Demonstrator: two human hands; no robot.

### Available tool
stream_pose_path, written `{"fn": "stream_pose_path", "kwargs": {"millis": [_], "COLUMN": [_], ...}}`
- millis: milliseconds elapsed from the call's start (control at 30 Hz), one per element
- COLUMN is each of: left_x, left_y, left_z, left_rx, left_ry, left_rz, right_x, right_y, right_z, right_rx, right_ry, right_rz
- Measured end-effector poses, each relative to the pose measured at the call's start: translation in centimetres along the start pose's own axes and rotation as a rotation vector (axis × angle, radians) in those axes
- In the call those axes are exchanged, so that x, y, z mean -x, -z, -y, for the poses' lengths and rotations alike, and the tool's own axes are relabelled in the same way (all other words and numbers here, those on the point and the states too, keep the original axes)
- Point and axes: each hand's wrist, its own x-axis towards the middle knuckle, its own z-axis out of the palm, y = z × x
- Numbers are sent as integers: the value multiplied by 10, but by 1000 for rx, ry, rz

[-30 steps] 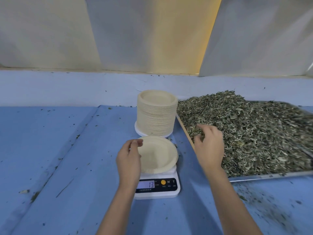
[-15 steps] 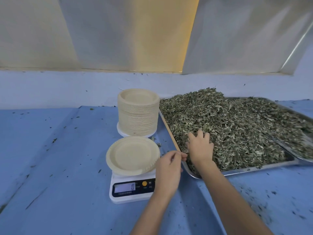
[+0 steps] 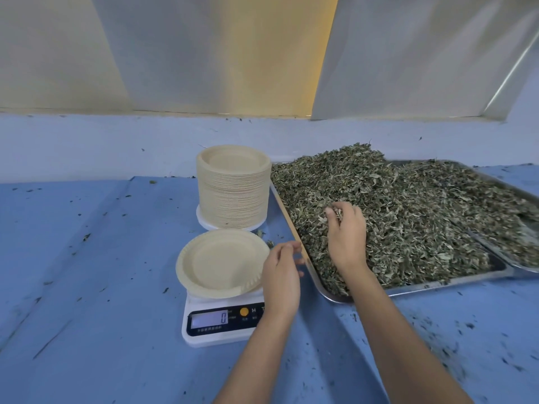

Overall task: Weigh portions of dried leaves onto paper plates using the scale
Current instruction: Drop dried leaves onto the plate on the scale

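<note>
An empty paper plate (image 3: pixel 218 262) sits on the white scale (image 3: pixel 215 325), whose display reads 0. Behind it stands a tall stack of paper plates (image 3: pixel 233 185). A metal tray (image 3: pixel 437 284) to the right is heaped with dried leaves (image 3: pixel 408 217). My right hand (image 3: pixel 345 237) is over the tray's near left part, fingers curled round a clump of leaves. Between the scale and the tray's left rim hovers my left hand (image 3: pixel 281 275), fingers loosely curled, holding nothing.
The blue table (image 3: pixel 102 287) is strewn with leaf crumbs, most of them at the front right. A second metal tray (image 3: pixel 522 258) overlaps the first at the far right. A white wall ledge runs along the back.
My left hand left the plate and moved right, beside the tray. The scale reading went from 13 to 0. My right hand dug into the leaves and closed on a clump.
</note>
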Motion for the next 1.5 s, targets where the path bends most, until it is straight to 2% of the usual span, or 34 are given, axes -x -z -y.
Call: {"fn": "stream_pose_path", "kwargs": {"millis": [133, 567, 700, 833, 933, 1100, 1300, 1500], "left_x": [-1, -1, -10, -20, -23, -27, -33, -35], "left_y": [-6, 17, 49, 86, 107, 120, 127, 133], "left_z": [-6, -9, -25, -39, -43, -42, -42, -43], "left_rx": [43, 60, 62, 101, 136, 136, 137, 169], "left_ry": [27, -27, -89, -115, -111, -103, -90, -77], "left_rz": [41, -29, -121, -267, -343, -368, -396, -426], "right_x": [-2, -13, -10, 2, 19, 49, 53, 56], "right_y": [0, 2, -7, -26, -46, -71, -78, -80], "right_z": [1, 32, 61, 92, 110, 113, 107, 104], "right_rx": [-228, -584, -718, -790, -786, -654, -638, -586], "right_ry": [-93, -230, -299, -288, -253, -75, -41, 31], "right_rz": [-71, -120, -56, 18, 109, 243, 317, 487]}}
